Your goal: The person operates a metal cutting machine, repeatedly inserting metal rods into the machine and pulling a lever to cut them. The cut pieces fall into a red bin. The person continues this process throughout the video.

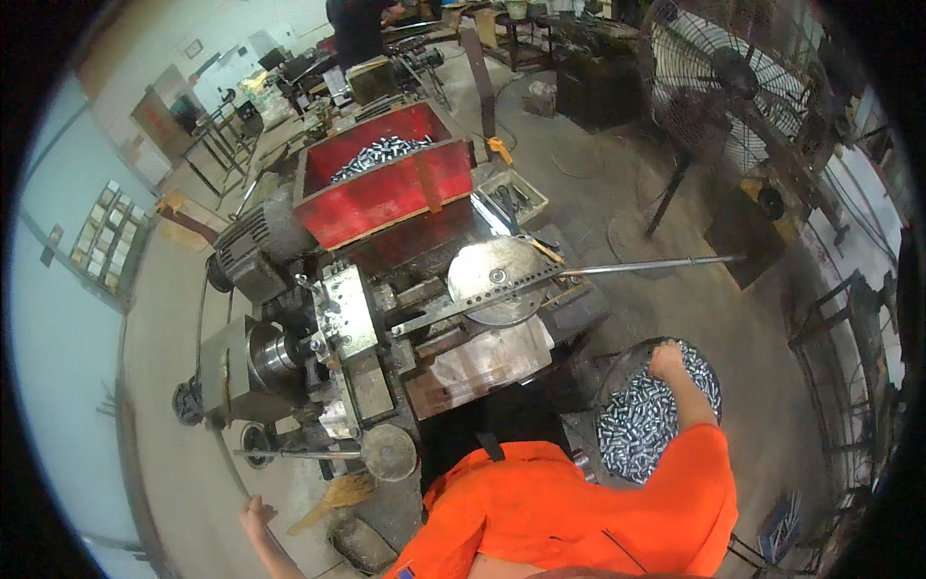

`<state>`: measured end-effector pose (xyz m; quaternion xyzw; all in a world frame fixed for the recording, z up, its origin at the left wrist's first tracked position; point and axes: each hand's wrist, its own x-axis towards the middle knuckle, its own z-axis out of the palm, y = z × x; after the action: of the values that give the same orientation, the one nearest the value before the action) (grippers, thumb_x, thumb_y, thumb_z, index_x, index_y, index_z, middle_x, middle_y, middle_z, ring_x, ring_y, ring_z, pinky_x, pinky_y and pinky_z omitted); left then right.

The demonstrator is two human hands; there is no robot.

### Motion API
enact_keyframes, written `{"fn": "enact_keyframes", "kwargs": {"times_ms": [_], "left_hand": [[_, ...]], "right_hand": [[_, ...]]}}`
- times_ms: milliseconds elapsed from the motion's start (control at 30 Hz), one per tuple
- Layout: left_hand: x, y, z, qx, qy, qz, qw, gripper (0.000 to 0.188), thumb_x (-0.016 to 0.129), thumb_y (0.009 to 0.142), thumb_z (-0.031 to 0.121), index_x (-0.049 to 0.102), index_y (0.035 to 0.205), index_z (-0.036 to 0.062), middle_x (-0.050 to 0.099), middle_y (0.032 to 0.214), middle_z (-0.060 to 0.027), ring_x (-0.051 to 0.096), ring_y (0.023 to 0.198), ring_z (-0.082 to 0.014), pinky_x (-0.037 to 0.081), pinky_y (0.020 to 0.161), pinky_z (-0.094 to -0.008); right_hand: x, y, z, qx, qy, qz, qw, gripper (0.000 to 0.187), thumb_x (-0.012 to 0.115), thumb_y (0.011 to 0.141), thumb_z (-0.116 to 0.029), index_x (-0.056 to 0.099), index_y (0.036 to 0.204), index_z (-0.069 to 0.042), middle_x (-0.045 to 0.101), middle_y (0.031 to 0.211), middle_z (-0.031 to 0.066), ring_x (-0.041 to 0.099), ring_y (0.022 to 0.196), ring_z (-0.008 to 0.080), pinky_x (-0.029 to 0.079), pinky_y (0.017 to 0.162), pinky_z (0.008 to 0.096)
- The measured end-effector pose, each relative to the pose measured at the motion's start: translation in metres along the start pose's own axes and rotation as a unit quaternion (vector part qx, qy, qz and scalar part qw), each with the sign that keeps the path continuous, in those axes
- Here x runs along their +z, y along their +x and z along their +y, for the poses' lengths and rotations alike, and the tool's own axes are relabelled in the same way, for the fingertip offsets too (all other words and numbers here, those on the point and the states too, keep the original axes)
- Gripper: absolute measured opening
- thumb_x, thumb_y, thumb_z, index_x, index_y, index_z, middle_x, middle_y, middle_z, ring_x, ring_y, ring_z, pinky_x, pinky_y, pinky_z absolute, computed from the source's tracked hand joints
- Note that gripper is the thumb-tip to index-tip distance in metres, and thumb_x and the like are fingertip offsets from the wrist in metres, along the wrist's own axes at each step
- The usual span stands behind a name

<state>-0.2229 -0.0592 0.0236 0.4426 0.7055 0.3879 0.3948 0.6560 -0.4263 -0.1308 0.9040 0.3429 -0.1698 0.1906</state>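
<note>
My right hand reaches into a round basin full of small shiny metal cylinders. Its fingers are curled down at the far side of the heap, and what they hold is hidden. My left hand hangs at the lower left, fingers loosely apart with nothing visible in them. Above it a metal lever sticks out from a round hub on the machine, apart from the hand. A straw brush lies to the right of that hand.
Ahead stands a lathe-like machine with a round plate and a long rod jutting right. Behind it a red bin holds more cylinders. A large floor fan stands at the far right. Another person is at the back.
</note>
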Motion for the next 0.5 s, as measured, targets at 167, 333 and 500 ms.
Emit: {"fn": "enact_keyframes", "kwargs": {"times_ms": [167,333,500], "left_hand": [[0.003,-0.023,0.03,0.127,0.397,0.032,0.908,0.026,0.065,0.075,0.018,0.058,0.092,-0.0008,0.057,0.06,-0.0078,0.056,0.051,-0.0209,0.049,0.052,-0.0368],[0.091,-0.118,0.157,0.27,0.347,0.011,0.898,0.033,0.065,0.078,0.019,0.062,0.106,0.0021,0.065,0.078,-0.0106,0.061,0.073,-0.0177,0.048,0.069,-0.0337],[0.252,-0.155,0.214,0.38,0.229,-0.241,0.863,0.031,0.062,0.083,0.027,0.064,0.1,0.0,0.067,0.088,-0.016,0.066,0.082,-0.023,0.049,0.073,-0.0326]], "right_hand": [[0.006,0.0,-0.005,0.079,0.15,0.089,0.982,0.04,0.063,0.066,-0.026,0.066,0.099,-0.005,0.058,0.111,0.0172,0.057,0.098,0.0317,0.047,0.084,0.0379],[-0.069,-0.052,-0.088,-0.34,0.364,0.34,0.797,0.029,0.069,0.056,-0.014,0.07,0.084,-0.007,0.059,0.105,0.015,0.057,0.097,0.0327,0.048,0.082,0.0394],[-0.204,-0.147,-0.248,-0.568,0.422,0.234,0.667,0.053,0.067,0.057,-0.011,0.061,0.109,-0.005,0.048,0.126,0.0182,0.047,0.117,0.035,0.041,0.094,0.0394]]}}
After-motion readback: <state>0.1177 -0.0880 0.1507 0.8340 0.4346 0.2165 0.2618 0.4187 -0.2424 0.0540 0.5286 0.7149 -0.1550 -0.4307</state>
